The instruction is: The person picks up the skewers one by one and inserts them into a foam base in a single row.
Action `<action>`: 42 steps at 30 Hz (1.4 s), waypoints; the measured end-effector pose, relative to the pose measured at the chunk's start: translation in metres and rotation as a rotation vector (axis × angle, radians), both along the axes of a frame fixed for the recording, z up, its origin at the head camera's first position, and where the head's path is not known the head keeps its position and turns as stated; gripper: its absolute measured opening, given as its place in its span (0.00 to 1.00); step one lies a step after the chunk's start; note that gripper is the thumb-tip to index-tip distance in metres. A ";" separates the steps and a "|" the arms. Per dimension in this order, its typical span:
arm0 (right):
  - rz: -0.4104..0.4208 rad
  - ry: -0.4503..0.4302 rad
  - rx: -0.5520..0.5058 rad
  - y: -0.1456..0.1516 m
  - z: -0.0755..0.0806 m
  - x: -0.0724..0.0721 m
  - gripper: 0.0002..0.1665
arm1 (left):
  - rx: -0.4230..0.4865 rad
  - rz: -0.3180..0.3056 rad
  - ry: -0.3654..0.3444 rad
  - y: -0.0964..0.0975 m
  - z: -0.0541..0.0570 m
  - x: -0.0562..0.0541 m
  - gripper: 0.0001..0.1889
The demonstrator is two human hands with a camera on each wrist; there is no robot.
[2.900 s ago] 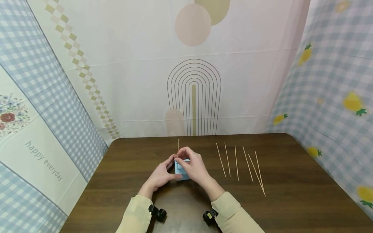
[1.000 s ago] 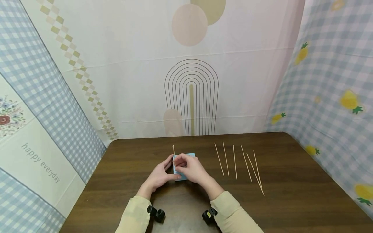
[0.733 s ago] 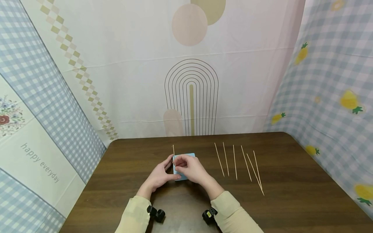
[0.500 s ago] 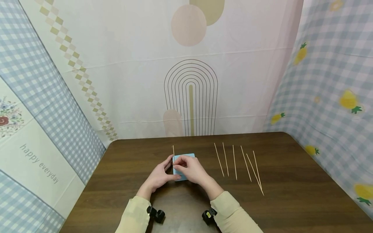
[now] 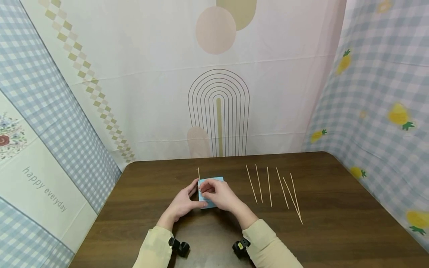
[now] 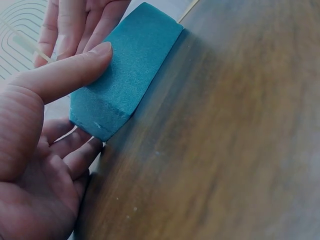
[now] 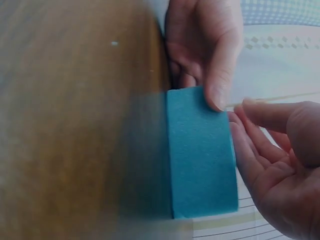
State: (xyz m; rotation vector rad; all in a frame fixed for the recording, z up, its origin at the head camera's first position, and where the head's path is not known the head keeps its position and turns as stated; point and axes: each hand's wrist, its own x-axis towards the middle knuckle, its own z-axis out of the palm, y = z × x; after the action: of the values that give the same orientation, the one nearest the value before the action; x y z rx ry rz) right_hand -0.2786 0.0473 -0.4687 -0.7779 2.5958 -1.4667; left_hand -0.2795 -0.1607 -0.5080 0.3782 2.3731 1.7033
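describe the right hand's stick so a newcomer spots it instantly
On the brown table, find the blue block. Near its left edge, the right hand pinches the stick. Six other sticks lie flat off to the right; only this one stands upright.

The right cuff (image 5: 260, 233) is pale cream-yellow, broad and loose, below the bare right hand (image 5: 222, 193). Behind this cuff, the right sleeve (image 5: 279, 249) continues in the same plain cloth. Against its inner side sits a black device (image 5: 238, 252) with a yellow-green patch (image 5: 240, 246). Opposite it, the matching left sleeve (image 5: 154, 248) carries a similar black unit (image 5: 183, 248), rounded at one end.
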 end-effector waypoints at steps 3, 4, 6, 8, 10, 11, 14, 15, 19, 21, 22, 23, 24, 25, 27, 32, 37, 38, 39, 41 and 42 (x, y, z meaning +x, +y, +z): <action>0.019 -0.024 0.004 0.006 0.003 0.000 0.12 | -0.003 -0.008 0.002 0.001 -0.001 -0.001 0.56; 0.020 -0.033 0.009 0.009 0.003 0.000 0.13 | -0.006 -0.010 0.003 0.002 -0.001 0.000 0.56; 0.018 -0.055 0.014 0.015 0.005 0.001 0.13 | -0.011 -0.014 0.002 0.003 -0.003 -0.001 0.56; 0.016 -0.070 0.022 0.021 0.007 0.002 0.14 | -0.018 -0.015 0.002 0.004 -0.004 -0.001 0.56; 0.014 -0.078 0.025 0.028 0.008 0.003 0.14 | -0.025 -0.011 0.006 0.005 -0.004 -0.001 0.56; 0.012 -0.076 0.023 0.031 0.009 0.003 0.14 | -0.027 -0.010 0.008 0.005 -0.005 -0.002 0.56; -0.004 -0.052 0.019 0.043 0.010 0.004 0.13 | -0.034 -0.004 0.012 0.005 -0.005 -0.002 0.57; -0.011 -0.043 0.017 0.048 0.010 0.004 0.13 | -0.034 -0.001 0.012 0.005 -0.005 -0.002 0.57; -0.022 -0.033 -0.018 0.074 0.010 0.005 0.12 | -0.023 0.012 0.005 0.004 -0.005 -0.001 0.58; -0.023 -0.038 -0.019 0.089 0.009 0.006 0.13 | -0.021 0.013 0.006 0.002 -0.005 -0.001 0.58; -0.024 -0.041 -0.012 0.098 0.008 0.007 0.13 | -0.023 0.013 0.009 0.002 -0.005 -0.001 0.58; -0.030 -0.039 0.007 0.107 0.007 0.008 0.14 | -0.024 0.013 0.010 0.001 -0.005 -0.001 0.58; -0.037 -0.040 0.030 0.116 0.007 0.009 0.14 | -0.025 0.011 0.011 0.001 -0.005 -0.001 0.58; -0.045 -0.038 0.057 0.125 0.007 0.010 0.14 | -0.028 0.010 0.013 0.000 -0.004 -0.001 0.58; -0.066 -0.029 0.106 0.143 0.006 0.011 0.15 | -0.031 0.006 0.017 -0.001 -0.004 -0.001 0.58; -0.125 -0.049 0.139 0.191 0.004 0.008 0.17 | -0.029 0.009 0.013 -0.002 -0.004 0.000 0.58; -0.229 -0.142 0.143 0.238 0.005 0.006 0.21 | -0.028 0.017 0.014 -0.001 -0.004 -0.001 0.58; -0.254 -0.157 0.148 0.246 0.005 0.006 0.22 | -0.028 0.017 0.014 -0.001 -0.004 -0.001 0.58; -0.279 -0.170 0.150 0.253 0.005 0.007 0.22 | -0.030 0.016 0.014 -0.001 -0.003 -0.002 0.58; -0.324 -0.197 0.153 0.265 0.004 0.006 0.24 | -0.031 0.018 0.014 0.000 -0.003 -0.002 0.58; -0.347 -0.210 0.157 0.270 0.003 0.006 0.24 | -0.030 0.019 0.015 0.000 -0.003 -0.002 0.58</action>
State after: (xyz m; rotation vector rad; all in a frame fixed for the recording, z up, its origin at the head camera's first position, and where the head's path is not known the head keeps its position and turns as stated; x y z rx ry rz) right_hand -0.2727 0.3173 -0.4655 -0.1500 2.7312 -1.3071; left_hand -0.2814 -0.1611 -0.5115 0.3654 2.4172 1.6771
